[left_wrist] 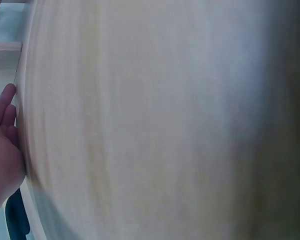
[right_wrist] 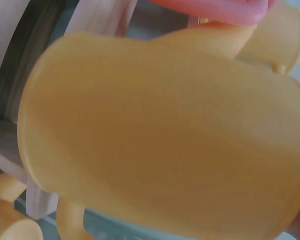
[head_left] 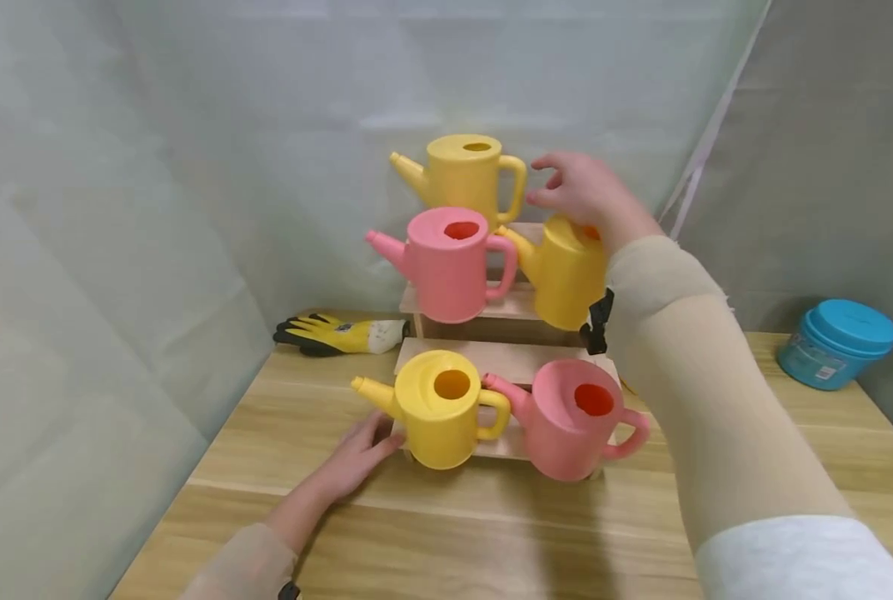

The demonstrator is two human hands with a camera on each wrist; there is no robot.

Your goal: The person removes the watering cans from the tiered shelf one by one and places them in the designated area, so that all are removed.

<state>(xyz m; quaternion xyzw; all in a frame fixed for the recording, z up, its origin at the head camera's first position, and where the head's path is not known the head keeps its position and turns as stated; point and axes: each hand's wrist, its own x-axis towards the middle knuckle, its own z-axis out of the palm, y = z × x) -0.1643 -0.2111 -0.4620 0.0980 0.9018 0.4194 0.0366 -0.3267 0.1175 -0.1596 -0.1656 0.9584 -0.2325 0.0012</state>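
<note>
My right hand [head_left: 583,190] is raised at the back of a stepped wooden rack, thumb and fingers apart and bent, just right of the handle of the top yellow watering can [head_left: 463,179]. Below that wrist stands another yellow watering can [head_left: 566,279], which fills most of the right wrist view. To its left is a pink watering can [head_left: 448,271]. Down low, my left hand [head_left: 356,458] rests at the rack's left end, beside the front yellow watering can [head_left: 433,433]. Its fingers [left_wrist: 4,102] look extended in the left wrist view. A second pink watering can [head_left: 566,433] stands front right.
The wooden rack [head_left: 506,357] stands on a wood-grain table [head_left: 431,542]. A yellow and black work glove [head_left: 334,335] lies behind it on the left. Far right sits a blue-lidded tub [head_left: 836,343]. Pale sheeting [head_left: 304,167] hangs close behind the rack.
</note>
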